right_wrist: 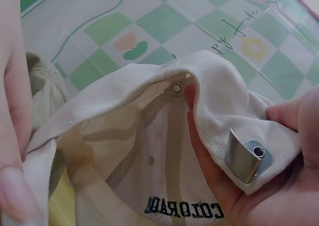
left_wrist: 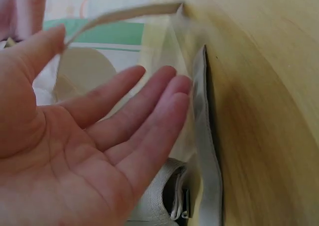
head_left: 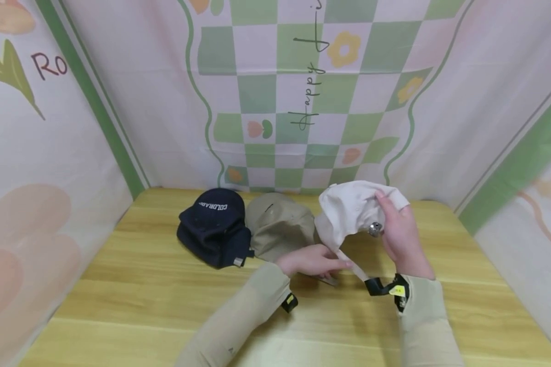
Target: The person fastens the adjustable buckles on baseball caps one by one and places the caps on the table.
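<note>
In the head view my right hand point(head_left: 404, 234) grips the back edge of a white baseball cap point(head_left: 349, 209) and holds it above the table. A metal buckle point(right_wrist: 244, 159) sits on the held edge, and dark lettering point(right_wrist: 184, 211) shows inside the cap. The cap's loose strap point(head_left: 353, 267) hangs beside my left hand point(head_left: 309, 260). Seen from the left wrist, this hand's fingers point(left_wrist: 144, 111) are extended, and the strap passes at the thumb tip without a visible pinch. A khaki cap point(head_left: 280, 224) lies behind the left hand, its front part partly hidden.
A navy cap point(head_left: 216, 219) with white lettering lies left of the khaki one, close against it. All this is on a wood-grain table point(head_left: 119, 306). A printed curtain point(head_left: 298, 92) rises behind the table's back edge, with more fabric at both sides.
</note>
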Demonstrator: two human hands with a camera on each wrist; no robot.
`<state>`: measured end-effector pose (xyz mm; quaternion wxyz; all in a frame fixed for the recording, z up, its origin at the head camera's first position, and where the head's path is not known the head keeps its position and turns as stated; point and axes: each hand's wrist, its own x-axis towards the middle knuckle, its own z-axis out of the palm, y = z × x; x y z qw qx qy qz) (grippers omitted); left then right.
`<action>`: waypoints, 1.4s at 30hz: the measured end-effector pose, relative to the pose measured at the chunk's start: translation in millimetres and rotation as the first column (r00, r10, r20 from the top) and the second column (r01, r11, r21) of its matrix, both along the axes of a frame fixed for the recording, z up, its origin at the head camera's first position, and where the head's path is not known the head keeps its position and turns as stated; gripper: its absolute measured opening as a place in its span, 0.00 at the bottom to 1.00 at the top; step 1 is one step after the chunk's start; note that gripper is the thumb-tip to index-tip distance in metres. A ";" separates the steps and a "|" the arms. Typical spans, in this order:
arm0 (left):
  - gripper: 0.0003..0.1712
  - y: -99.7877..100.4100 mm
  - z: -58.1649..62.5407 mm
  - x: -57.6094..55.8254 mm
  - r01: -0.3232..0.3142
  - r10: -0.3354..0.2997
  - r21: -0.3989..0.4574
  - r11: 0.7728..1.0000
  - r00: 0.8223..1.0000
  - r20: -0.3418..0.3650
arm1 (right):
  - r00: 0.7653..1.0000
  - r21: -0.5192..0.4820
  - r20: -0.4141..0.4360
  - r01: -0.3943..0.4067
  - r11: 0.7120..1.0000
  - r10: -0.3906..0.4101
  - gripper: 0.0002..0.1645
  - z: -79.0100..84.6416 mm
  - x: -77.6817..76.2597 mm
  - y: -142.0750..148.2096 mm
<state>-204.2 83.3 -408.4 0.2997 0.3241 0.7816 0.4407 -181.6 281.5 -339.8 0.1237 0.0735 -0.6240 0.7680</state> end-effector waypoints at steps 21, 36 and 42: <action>0.14 -1.7 9.3 -5.2 -0.313 0.320 0.437 0.843 0.946 0.060 | 0.999 -0.044 0.025 0.041 0.998 -0.040 0.19 -4.1 -1.6 4.6; 0.15 -6.3 17.2 -8.6 -0.318 0.365 0.588 0.743 0.930 0.042 | 0.999 -0.084 0.032 0.039 0.996 -0.037 0.21 -4.2 -0.9 4.0; 0.14 -6.9 21.5 -8.5 -0.318 0.394 0.635 0.704 0.919 0.023 | 0.999 -0.046 0.044 0.010 0.999 -0.008 0.24 -6.1 -0.7 5.5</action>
